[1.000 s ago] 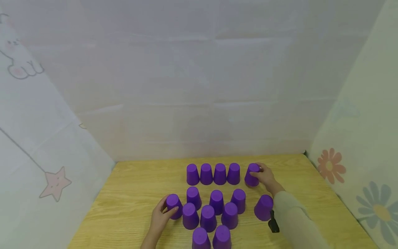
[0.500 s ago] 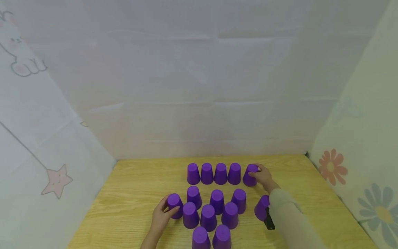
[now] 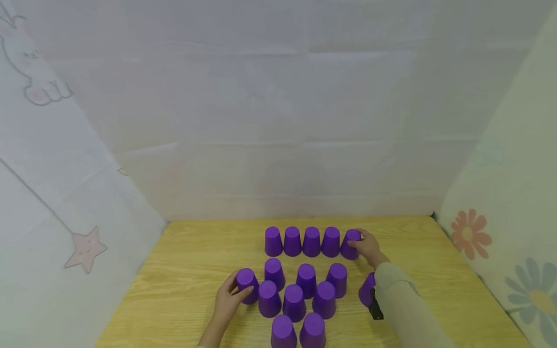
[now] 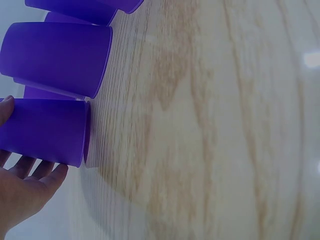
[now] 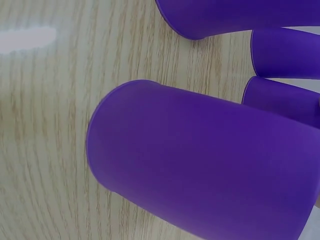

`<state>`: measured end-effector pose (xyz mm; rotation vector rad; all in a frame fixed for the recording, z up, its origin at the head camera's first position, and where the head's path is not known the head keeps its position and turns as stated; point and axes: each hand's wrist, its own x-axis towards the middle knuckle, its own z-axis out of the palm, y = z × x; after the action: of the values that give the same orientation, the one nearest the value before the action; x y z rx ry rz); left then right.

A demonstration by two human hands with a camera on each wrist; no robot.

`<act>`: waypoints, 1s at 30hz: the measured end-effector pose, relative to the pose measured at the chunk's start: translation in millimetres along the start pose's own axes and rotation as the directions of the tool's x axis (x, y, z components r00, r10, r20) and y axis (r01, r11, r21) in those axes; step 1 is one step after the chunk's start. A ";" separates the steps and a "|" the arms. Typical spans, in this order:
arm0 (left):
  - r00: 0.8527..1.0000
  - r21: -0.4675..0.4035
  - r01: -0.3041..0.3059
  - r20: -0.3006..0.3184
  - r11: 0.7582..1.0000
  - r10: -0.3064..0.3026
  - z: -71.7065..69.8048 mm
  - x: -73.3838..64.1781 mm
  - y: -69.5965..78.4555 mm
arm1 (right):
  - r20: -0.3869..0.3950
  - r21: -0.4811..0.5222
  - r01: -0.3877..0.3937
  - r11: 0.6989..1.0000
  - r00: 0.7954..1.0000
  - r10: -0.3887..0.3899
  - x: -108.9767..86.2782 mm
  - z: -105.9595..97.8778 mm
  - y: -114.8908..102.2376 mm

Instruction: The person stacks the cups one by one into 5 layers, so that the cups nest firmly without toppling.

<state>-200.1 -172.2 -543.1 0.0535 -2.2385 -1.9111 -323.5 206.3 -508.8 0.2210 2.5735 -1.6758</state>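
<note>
Upside-down purple cups stand on the table. My left hand [image 3: 226, 300] grips a purple cup [image 3: 247, 286] at the left end of the middle group; the left wrist view has fingers below that cup [image 4: 42, 131] and the thumb above it. At the back, my right hand [image 3: 368, 247] holds another purple cup [image 3: 349, 247] by its side, at the right end of the back row [image 3: 311, 241]. Under the right sleeve a further purple cup [image 3: 366, 290] is partly hidden. That same cup [image 5: 200, 155] fills much of the right wrist view, hiding most of the right hand.
Several purple cups [image 3: 293, 303] stand close together in the middle, and two front cups [image 3: 283, 331] are cut by the frame's lower edge. A black strap piece [image 3: 376, 305] hangs at the right sleeve [image 3: 402, 299]. Pale cloth walls [image 3: 278, 121] enclose the wooden table [image 3: 187, 261].
My right hand has brought its cup left, closing the gap to the back row. The left hand keeps its grip on its cup in place. The head view has shifted slightly.
</note>
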 end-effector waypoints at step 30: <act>1.000 0.024 -0.009 -0.019 1.000 0.009 -3.8 3.8 10.4 | -0.005 0.068 0.033 0.997 0.999 -0.032 -9.3 -0.3 -10.4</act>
<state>-202.1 -174.7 -531.8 0.0649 -2.2458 -1.8712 -316.0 201.7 -498.1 0.1873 2.5387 -1.7778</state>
